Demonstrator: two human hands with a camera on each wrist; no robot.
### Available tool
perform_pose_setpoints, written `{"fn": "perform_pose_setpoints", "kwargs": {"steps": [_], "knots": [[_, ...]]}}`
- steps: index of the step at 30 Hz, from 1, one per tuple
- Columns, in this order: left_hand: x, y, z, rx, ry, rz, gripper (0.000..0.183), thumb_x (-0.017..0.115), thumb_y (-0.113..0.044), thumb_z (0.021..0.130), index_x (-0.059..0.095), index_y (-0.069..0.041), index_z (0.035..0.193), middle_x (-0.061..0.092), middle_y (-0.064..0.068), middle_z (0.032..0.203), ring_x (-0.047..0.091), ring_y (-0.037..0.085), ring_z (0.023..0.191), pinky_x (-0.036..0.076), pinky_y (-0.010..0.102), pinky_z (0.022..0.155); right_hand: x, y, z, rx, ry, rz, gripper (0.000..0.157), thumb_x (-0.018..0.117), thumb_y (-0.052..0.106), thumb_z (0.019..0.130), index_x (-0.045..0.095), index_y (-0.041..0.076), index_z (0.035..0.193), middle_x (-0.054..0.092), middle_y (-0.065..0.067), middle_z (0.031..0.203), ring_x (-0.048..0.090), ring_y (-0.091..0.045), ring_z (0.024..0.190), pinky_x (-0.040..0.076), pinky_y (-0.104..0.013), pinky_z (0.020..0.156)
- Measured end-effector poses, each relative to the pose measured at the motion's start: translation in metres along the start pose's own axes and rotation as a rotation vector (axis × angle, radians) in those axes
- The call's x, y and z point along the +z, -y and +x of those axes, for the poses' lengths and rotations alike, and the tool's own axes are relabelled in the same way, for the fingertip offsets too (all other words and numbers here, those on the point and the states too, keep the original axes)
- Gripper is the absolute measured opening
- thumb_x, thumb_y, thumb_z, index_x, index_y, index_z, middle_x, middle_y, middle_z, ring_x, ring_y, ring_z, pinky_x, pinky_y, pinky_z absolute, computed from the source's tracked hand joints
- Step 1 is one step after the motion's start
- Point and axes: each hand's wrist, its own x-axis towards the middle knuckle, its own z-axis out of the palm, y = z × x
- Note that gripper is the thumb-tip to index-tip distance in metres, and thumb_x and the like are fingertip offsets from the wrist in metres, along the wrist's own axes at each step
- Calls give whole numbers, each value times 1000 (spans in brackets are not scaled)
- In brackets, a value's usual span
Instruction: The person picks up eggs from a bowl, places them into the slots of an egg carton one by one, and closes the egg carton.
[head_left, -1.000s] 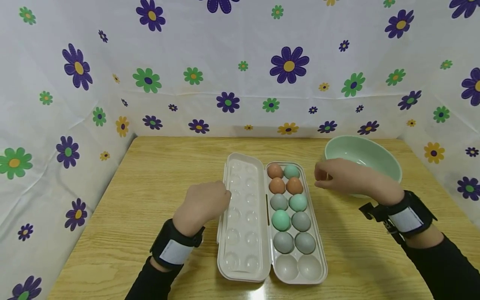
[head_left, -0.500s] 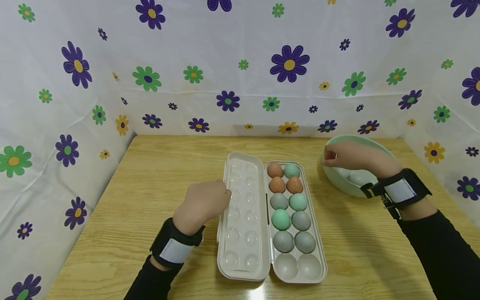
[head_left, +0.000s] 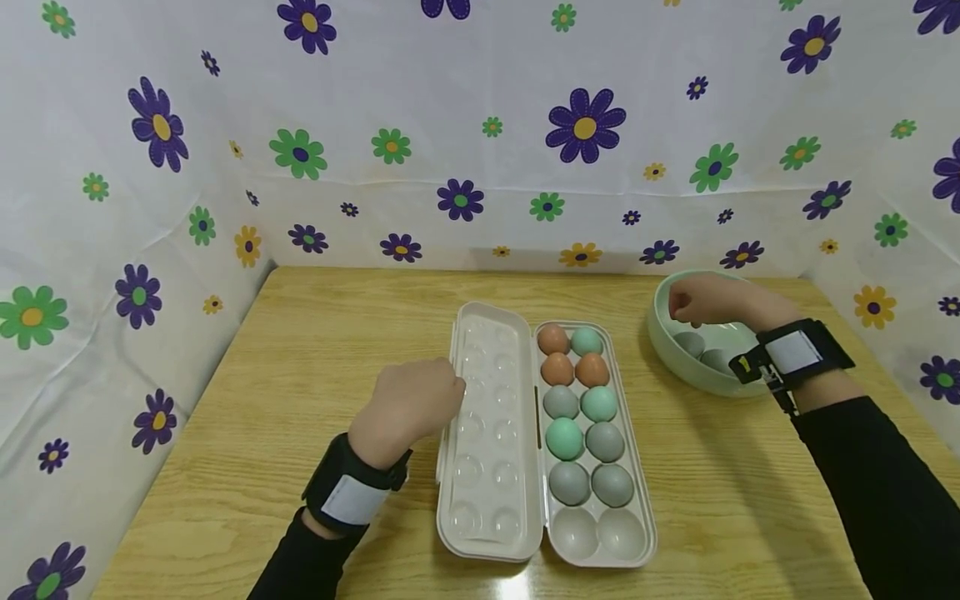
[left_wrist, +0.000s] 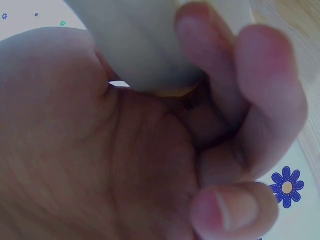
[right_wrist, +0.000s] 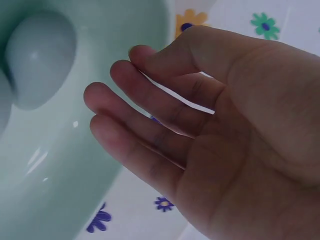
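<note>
My left hand (head_left: 408, 407) holds the left edge of the open lid of a white plastic egg carton; in the left wrist view its fingers curl around the pale lid (left_wrist: 145, 50). Brown, mint green and grey eggs fill most of the carton's right half, while its two nearest cups (head_left: 597, 537) are bare. My right hand (head_left: 707, 298) reaches into a light green bowl (head_left: 675, 362) at the back right. Its fingers bend loosely with nothing between them. Two grey eggs lie in the bowl, one of them the nearer egg (right_wrist: 42, 57) in the right wrist view.
The wooden table (head_left: 322, 325) carries the carton near its middle. A white cloth (head_left: 375, 83) printed with flowers hangs behind the table and along both sides. The bowl stands close to the table's back right corner.
My right hand has moved right and away from me, from beside the bowl to inside its rim, bringing the grey eggs there into sight. My left hand has stayed on the lid.
</note>
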Motion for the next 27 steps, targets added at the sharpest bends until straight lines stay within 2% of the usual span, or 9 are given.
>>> {"fn": "perform_pose_setpoints", "kwargs": {"steps": [6, 12, 21, 27], "knots": [[-1, -1, -1, 4, -1, 10, 40, 39, -22, 106, 63, -8, 78, 48, 2, 64, 52, 18, 59, 41, 33, 55, 6, -16, 8, -26, 10, 25, 11, 61, 1, 88, 67, 1, 98, 68, -10, 94, 62, -22, 84, 52, -37, 72], [0, 0, 0, 6, -10, 20, 40, 40, -22, 106, 64, -7, 79, 48, 2, 64, 52, 19, 59, 42, 34, 55, 14, -25, 13, -26, 45, 22, 16, 63, 3, 86, 68, 1, 101, 70, -11, 96, 63, -22, 87, 55, -42, 77], [2, 0, 0, 2, 6, 28, 39, 40, -22, 106, 63, -7, 79, 46, 2, 64, 53, 19, 60, 40, 33, 55, 15, -22, 11, 8, 220, 83, 35, 60, 10, 90, 61, -4, 122, 66, -23, 120, 66, -27, 101, 58, -44, 80], [0, 0, 1, 9, 12, 42, 39, 39, -23, 107, 64, -6, 80, 47, 2, 65, 53, 20, 61, 41, 34, 56, 12, -24, 9, 25, 340, 121, 47, 64, 12, 88, 53, -4, 131, 60, -25, 130, 64, -29, 112, 58, -49, 90]]}}
